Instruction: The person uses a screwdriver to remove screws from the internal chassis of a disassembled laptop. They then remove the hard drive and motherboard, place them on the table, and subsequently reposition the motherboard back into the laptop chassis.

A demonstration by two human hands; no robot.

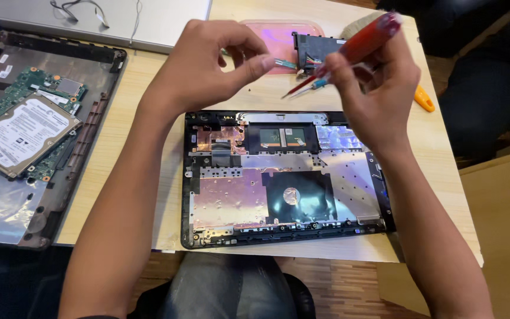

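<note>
My left hand (211, 59) hovers above the wooden table (131, 127), thumb and forefinger pinched on a small teal-tipped bit (285, 63). My right hand (373, 82) grips a red-handled screwdriver (366, 41), its thin shaft pointing down-left toward the bit. Below both hands lies an opened laptop shell (284, 183), black-framed, with shiny metal shielding and small circuit boards inside.
A second opened laptop base (7, 195) with a hard drive (25, 134) and green board lies at left. A grey laptop lid (160, 20) sits at back, beside a pink tray (275, 35), a black part with wires (314, 50) and an orange tool (424, 99).
</note>
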